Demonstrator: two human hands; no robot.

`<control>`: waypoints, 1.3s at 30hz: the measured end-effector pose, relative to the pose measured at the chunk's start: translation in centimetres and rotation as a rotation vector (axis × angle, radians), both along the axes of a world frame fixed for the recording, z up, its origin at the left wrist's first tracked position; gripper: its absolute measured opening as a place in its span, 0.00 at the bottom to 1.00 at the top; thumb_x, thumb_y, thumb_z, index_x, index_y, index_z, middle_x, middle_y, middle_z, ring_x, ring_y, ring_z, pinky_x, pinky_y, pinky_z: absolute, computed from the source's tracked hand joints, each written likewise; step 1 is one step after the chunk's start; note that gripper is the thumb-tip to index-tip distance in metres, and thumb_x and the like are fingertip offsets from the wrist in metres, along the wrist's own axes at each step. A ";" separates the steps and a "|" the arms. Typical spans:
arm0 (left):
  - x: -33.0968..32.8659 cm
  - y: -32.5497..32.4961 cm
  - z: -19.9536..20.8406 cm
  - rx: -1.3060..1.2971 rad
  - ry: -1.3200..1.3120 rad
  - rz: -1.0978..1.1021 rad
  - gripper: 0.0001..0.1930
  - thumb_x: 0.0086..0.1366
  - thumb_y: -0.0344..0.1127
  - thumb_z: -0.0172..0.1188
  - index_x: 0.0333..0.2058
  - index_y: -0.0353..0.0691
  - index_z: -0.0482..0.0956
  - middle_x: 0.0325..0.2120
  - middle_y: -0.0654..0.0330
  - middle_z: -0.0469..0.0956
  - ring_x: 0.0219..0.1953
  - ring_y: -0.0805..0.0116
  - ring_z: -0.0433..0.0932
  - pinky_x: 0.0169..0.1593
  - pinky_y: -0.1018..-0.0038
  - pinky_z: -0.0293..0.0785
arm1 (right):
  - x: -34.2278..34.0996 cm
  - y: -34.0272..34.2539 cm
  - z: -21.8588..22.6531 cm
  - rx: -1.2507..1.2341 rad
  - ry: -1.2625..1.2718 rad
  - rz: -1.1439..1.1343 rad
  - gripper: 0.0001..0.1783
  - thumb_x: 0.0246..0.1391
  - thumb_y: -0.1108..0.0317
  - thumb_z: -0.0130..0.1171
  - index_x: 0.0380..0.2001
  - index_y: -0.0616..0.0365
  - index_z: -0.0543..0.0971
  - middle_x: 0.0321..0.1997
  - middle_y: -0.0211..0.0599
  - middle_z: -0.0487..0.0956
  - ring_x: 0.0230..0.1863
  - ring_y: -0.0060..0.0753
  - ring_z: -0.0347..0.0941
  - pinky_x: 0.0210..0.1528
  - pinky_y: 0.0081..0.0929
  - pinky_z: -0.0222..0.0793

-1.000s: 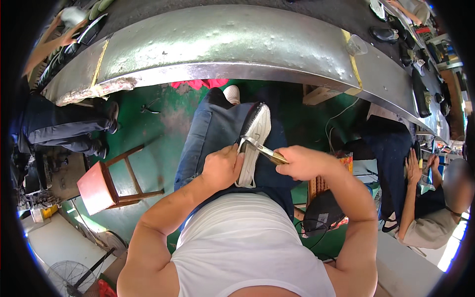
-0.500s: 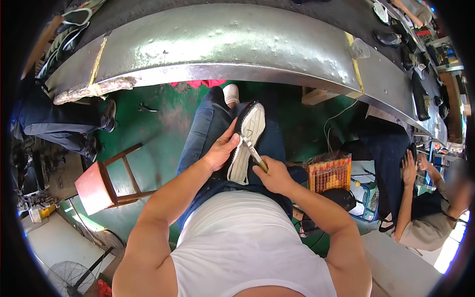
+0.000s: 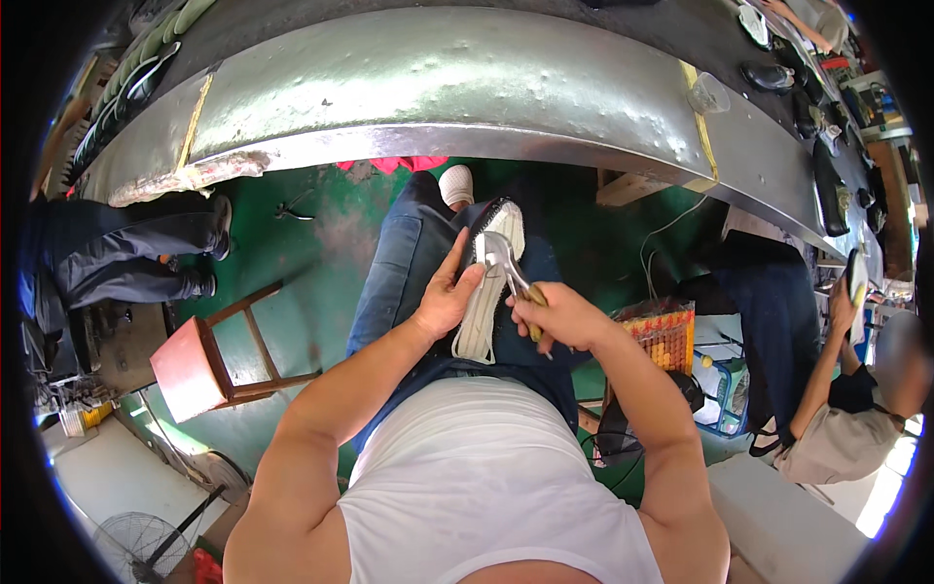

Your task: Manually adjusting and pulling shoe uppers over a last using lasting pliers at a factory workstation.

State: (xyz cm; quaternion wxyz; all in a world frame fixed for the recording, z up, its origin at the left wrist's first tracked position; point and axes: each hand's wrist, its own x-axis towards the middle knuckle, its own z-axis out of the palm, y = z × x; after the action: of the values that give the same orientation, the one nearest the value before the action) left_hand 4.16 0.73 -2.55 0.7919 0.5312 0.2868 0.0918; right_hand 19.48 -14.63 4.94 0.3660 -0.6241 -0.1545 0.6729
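Note:
A shoe (image 3: pixel 479 316) lies sole-up along my thighs, its pale underside facing me and a dark edge round the toe. My left hand (image 3: pixel 448 292) grips it from the left side at mid-length, thumb against the underside. In my right hand (image 3: pixel 562 316) is a pair of lasting pincers (image 3: pixel 512 265) with yellowish-olive handles. Their curved metal head rests at or just over the forefoot of the underside. Whether the jaws are biting on anything I cannot tell.
A metal-topped bench (image 3: pixel 438 83) curves across ahead, with a clear plastic cup (image 3: pixel 708 94) and dark shoes at its right. A wooden stool (image 3: pixel 209 365) stands left, near another person's legs. On the right, a co-worker (image 3: pixel 846 428) holds a shoe, and a beaded seat mat (image 3: pixel 662 336) is nearby.
The pincers have turned, so their broad curved head now shows, farther up the underside. My right hand has shifted slightly right and away from me. The co-worker has lifted a shoe into view.

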 end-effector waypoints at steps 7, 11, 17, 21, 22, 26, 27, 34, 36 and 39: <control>-0.5 -0.7 -0.1 0.451 -0.033 -0.029 0.35 0.72 0.32 0.53 0.72 0.40 0.47 0.61 0.52 0.67 0.59 0.71 0.66 0.63 0.76 0.61 | -0.8 -0.7 -0.9 0.066 0.182 -0.139 0.17 0.64 0.61 0.54 0.47 0.65 0.73 0.37 0.35 0.78 0.29 0.24 0.75 0.24 0.23 0.73; -0.2 -0.2 -0.4 0.658 -0.043 -0.105 0.32 0.71 0.30 0.52 0.70 0.40 0.52 0.59 0.47 0.70 0.59 0.61 0.71 0.62 0.73 0.64 | -2.1 -0.7 -3.5 0.088 -0.013 -0.140 0.18 0.67 0.56 0.52 0.39 0.64 0.74 0.31 0.33 0.77 0.27 0.24 0.74 0.24 0.22 0.68; 0.7 0.6 2.4 0.934 -0.060 -0.231 0.26 0.69 0.28 0.52 0.65 0.41 0.63 0.51 0.40 0.73 0.51 0.44 0.76 0.55 0.64 0.73 | -2.5 -2.8 -4.6 0.109 0.525 -0.372 0.17 0.66 0.56 0.54 0.39 0.62 0.74 0.34 0.34 0.77 0.30 0.25 0.76 0.22 0.21 0.68; 0.8 1.1 2.1 0.954 0.004 -0.240 0.23 0.68 0.30 0.52 0.61 0.45 0.68 0.48 0.40 0.74 0.44 0.40 0.77 0.47 0.58 0.76 | 0.7 -4.7 -2.2 0.007 0.357 -0.146 0.19 0.67 0.55 0.51 0.46 0.63 0.74 0.38 0.36 0.78 0.34 0.29 0.78 0.21 0.23 0.71; 1.0 1.1 2.3 0.952 0.007 -0.233 0.23 0.68 0.30 0.52 0.61 0.45 0.68 0.48 0.40 0.74 0.44 0.40 0.77 0.47 0.58 0.76 | 0.7 -4.5 -1.8 0.036 0.159 -0.147 0.20 0.68 0.54 0.48 0.42 0.64 0.74 0.34 0.36 0.79 0.33 0.27 0.78 0.21 0.25 0.72; 1.4 0.5 2.9 0.999 0.065 -0.329 0.22 0.69 0.31 0.52 0.61 0.47 0.69 0.49 0.39 0.74 0.44 0.39 0.78 0.47 0.59 0.77 | 1.3 -0.6 -0.7 0.278 -0.521 -0.112 0.27 0.69 0.50 0.43 0.32 0.66 0.74 0.23 0.38 0.78 0.23 0.28 0.76 0.21 0.27 0.71; 1.2 0.4 2.8 1.062 0.043 -0.357 0.22 0.69 0.31 0.51 0.61 0.48 0.69 0.50 0.39 0.73 0.45 0.39 0.78 0.47 0.59 0.77 | 1.8 0.0 -1.3 0.281 -0.524 -0.108 0.27 0.69 0.50 0.43 0.32 0.66 0.74 0.23 0.38 0.78 0.23 0.28 0.76 0.21 0.27 0.71; 0.6 -0.4 3.0 0.934 0.134 -0.155 0.31 0.70 0.37 0.51 0.68 0.37 0.53 0.56 0.33 0.69 0.53 0.36 0.74 0.57 0.59 0.70 | 2.3 1.4 -0.7 0.163 -0.672 0.145 0.29 0.69 0.48 0.44 0.29 0.66 0.74 0.21 0.43 0.78 0.23 0.38 0.77 0.32 0.36 0.72; 0.6 0.1 3.8 0.651 0.439 -0.265 0.38 0.70 0.42 0.53 0.69 0.29 0.45 0.55 0.29 0.69 0.56 0.35 0.72 0.61 0.60 0.66 | 2.3 1.3 0.7 0.130 -0.619 0.132 0.26 0.68 0.50 0.45 0.30 0.65 0.74 0.25 0.49 0.79 0.26 0.48 0.78 0.34 0.40 0.72; 0.7 0.3 2.7 0.672 0.367 -0.289 0.40 0.69 0.46 0.55 0.69 0.29 0.46 0.52 0.27 0.70 0.58 0.36 0.71 0.61 0.60 0.66 | 0.3 0.1 -1.0 0.496 -1.060 0.204 0.23 0.66 0.53 0.48 0.30 0.65 0.74 0.28 0.53 0.79 0.31 0.57 0.77 0.37 0.44 0.72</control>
State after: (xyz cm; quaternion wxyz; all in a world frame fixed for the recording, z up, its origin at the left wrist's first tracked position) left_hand 4.91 1.07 0.12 0.5148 0.8026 0.3000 -0.0284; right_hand 19.74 -14.53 3.92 0.3073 -0.7529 -0.5279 0.2448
